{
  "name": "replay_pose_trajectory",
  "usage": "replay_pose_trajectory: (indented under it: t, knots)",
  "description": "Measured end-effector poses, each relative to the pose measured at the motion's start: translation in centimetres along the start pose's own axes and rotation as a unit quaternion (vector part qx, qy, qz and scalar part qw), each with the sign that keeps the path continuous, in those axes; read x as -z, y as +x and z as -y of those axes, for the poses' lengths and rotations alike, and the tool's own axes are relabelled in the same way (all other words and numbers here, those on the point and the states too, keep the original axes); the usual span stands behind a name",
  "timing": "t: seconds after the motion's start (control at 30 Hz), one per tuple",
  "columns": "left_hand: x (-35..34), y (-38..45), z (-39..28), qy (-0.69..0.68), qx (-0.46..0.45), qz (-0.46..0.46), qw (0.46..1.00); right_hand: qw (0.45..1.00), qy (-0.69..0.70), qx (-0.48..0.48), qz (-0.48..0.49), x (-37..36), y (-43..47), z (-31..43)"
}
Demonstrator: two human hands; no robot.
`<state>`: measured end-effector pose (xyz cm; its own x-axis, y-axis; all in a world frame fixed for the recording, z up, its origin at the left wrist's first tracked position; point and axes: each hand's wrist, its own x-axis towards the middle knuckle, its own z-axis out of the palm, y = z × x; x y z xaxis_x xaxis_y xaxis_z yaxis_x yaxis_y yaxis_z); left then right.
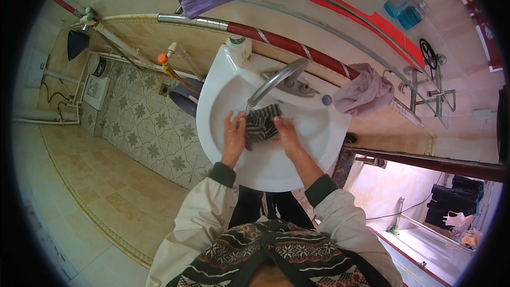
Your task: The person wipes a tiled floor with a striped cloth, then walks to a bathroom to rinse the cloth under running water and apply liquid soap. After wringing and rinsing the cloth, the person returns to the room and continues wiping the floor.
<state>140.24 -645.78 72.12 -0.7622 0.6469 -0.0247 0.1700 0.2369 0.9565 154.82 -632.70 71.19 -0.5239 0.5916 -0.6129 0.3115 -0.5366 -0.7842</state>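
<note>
A dark cloth with light stripes (261,122) is stretched between my two hands over the white washbasin (271,175). My left hand (234,133) grips its left edge, close under the spout. On the right side, my right hand (287,133) holds the cloth with the thumb on top; the fingers beneath are hidden. The curved metal faucet (279,79) arches over the basin, and water runs from its tip onto the cloth near my left fingers. The cloth looks wet and partly bunched.
A white bottle (239,51) stands on the basin's back left corner. A mauve towel (362,89) hangs at the right of the red-wrapped rail (275,39). Above runs a glass shelf (279,10). A grey-blue basin (184,97) leans beside the washbasin, over patterned floor tiles (153,127).
</note>
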Motion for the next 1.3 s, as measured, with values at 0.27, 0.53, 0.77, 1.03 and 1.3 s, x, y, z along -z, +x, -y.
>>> replay_pose_trajectory:
  t: [0.27, 0.53, 0.77, 1.03, 1.3]
  knots:
    - [4.3, -4.9, 1.2, 0.248, -0.063, 0.238, 0.937, 0.973, 0.111, -0.204, 0.003, 7.9, -2.9, -5.5]
    - [-7.6, 0.6, 0.4, 0.366, 0.093, 0.184, 0.907, 0.965, 0.204, -0.161, -0.039, 5.2, -3.1, -5.0]
    - [-11.3, -5.3, -4.0, 0.119, -0.011, 0.245, 0.962, 0.855, 0.464, -0.217, 0.077, 5.0, 0.0, -3.1]
    - [-3.4, 3.5, 0.6, 0.374, -0.006, 0.093, 0.923, 0.979, 0.201, -0.025, 0.006, 3.1, -2.5, -0.6]
    - [-10.2, -3.8, 2.7, 0.137, 0.043, 0.18, 0.973, 0.913, 0.299, -0.276, 0.03, 5.1, -0.6, -3.9]
